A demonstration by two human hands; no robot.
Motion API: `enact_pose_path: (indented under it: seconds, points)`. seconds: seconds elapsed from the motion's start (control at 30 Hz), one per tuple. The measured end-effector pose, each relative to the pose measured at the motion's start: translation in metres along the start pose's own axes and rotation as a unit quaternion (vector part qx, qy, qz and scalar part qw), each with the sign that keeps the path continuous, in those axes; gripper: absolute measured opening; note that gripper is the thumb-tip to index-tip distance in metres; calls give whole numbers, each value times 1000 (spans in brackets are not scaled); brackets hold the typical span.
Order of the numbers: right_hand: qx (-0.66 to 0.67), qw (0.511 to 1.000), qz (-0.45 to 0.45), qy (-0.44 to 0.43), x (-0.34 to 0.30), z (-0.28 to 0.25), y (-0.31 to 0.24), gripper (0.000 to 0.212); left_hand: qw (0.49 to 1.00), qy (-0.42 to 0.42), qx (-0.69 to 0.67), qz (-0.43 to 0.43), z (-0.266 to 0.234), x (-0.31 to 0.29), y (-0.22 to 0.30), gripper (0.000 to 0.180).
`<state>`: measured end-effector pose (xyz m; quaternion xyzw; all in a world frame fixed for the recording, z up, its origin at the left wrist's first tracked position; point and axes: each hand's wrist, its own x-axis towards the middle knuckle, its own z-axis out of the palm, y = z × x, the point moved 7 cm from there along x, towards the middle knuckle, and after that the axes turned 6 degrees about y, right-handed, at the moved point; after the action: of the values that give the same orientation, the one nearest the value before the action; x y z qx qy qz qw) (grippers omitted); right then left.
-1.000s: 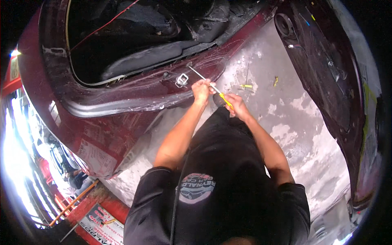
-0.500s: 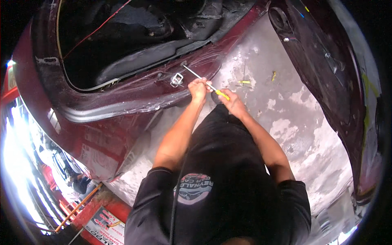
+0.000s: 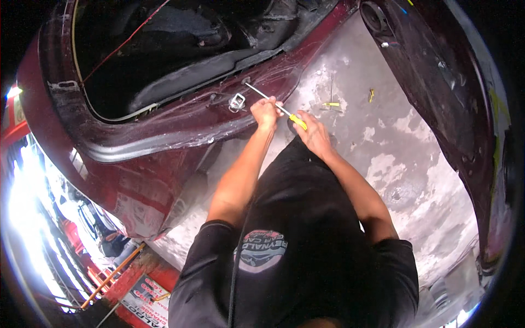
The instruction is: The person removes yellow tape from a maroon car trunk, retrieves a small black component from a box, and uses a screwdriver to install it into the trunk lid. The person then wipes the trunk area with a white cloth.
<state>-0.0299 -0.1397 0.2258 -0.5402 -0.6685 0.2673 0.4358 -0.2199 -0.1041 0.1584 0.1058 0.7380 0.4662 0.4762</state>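
Observation:
A long screwdriver [image 3: 298,122] with a yellow handle slants up and left to the maroon car's door frame [image 3: 191,123]. My right hand [image 3: 314,134] is closed round its handle. Farther up, my left hand [image 3: 266,113] is closed on the thin metal shaft. The tip meets the frame at a small dark fitting [image 3: 245,80]; whether it sits in a screw head is too small to tell. Left of the shaft, a metal door striker [image 3: 237,102] stands on the same painted panel.
To the right hangs the opened maroon door [image 3: 437,82], its inner side bare. A T-shaped tool with a yellow part [image 3: 331,104] and a small yellow object [image 3: 371,95] lie on the patchy concrete floor [image 3: 383,142]. A red-edged sign [image 3: 145,300] stands at lower left.
The view has shifted slightly. Both hands keep their hold on the screwdriver, and its tip stays at the same fitting. My right-hand fingers have changed position a little round the handle.

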Motion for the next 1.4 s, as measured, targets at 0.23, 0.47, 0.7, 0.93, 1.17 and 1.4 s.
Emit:
enact_pose_path:
  seconds: [0.23, 0.47, 0.7, 0.93, 1.17, 1.4]
  points:
    - [481, 636, 527, -292, -39, 42, 52, 33, 999, -28, -26, -23, 3, -7, 10, 19]
    - [-125, 989, -29, -70, -6, 3, 5, 36, 998, 17, 56, 22, 4, -1, 13, 22]
    - [423, 701, 513, -259, -32, 41, 41, 31, 999, -28, 22, 28, 2, -5, 10, 18]
    - [19, 996, 58, -59, -4, 8, 8, 34, 999, -5, 52, 4, 5, -5, 3, 17]
    - [336, 750, 495, -283, -27, 38, 55, 36, 999, -51, -3, -19, 2, -6, 6, 15]
    - [-69, 983, 103, -138, -10, 13, 11, 34, 996, -5, 83, 19, 4, -8, 16, 16]
